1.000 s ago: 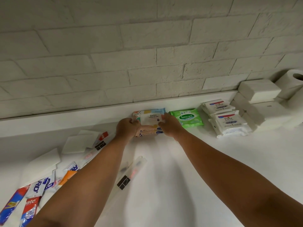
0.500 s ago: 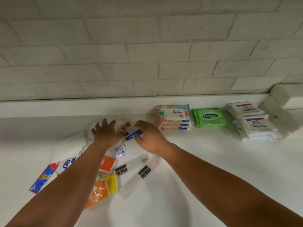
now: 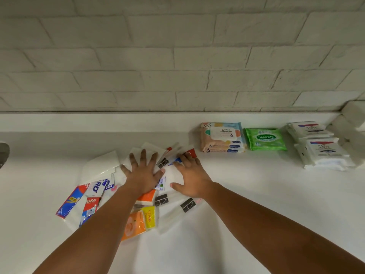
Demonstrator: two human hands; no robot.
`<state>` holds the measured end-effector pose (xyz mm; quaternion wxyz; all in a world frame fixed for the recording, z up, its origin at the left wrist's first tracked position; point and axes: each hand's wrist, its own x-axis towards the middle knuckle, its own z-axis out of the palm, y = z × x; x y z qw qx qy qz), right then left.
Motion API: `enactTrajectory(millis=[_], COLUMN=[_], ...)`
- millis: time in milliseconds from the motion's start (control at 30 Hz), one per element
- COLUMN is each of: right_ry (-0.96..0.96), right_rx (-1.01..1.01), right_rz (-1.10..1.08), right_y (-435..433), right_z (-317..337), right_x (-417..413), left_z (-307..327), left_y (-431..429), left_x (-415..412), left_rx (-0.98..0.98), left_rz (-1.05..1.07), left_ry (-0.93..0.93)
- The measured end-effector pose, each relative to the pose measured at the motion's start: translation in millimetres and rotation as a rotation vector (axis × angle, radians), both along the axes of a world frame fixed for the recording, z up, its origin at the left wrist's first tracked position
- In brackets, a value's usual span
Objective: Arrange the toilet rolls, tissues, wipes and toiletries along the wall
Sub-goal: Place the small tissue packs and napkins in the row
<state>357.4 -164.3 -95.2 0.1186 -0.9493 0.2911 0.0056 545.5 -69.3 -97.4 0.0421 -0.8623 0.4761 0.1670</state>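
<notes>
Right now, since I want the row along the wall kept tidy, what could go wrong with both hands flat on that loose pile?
1. The left hand and right hand press flat on overlapping packets; a sweep may scatter them.
2. The orange packet and toothpaste sachets lie outside the hands and could be left behind.
3. A push rightward might nudge the pastel wipes pack askew.

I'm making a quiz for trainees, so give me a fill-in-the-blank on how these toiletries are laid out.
The Sanicare pack is coloured ____.
Right of it lie two white packs branded ____.
The left hand and right hand rest on a loose pile that lies ____ of the pastel wipes pack.
Missing: green; Dove; left.
</notes>
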Motion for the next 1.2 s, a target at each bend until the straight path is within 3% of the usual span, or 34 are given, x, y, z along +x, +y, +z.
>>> enactTrajectory(millis=[867, 1200], right_ry=[0.034, 0.100], right_rx=[-0.013, 0.014], right_rz=[0.042, 0.070], right_y=[56.0, 53.7], right_z=[1.4, 2.7], right_x=[-151.2, -147.8], left_z=[-0.1, -3.6], left_y=[75.1, 79.4], left_x=[-180.4, -187.8], left_rx=[-0.046, -0.083], left_rz=[-0.010, 0.022], left_ry=[-0.035, -0.041])
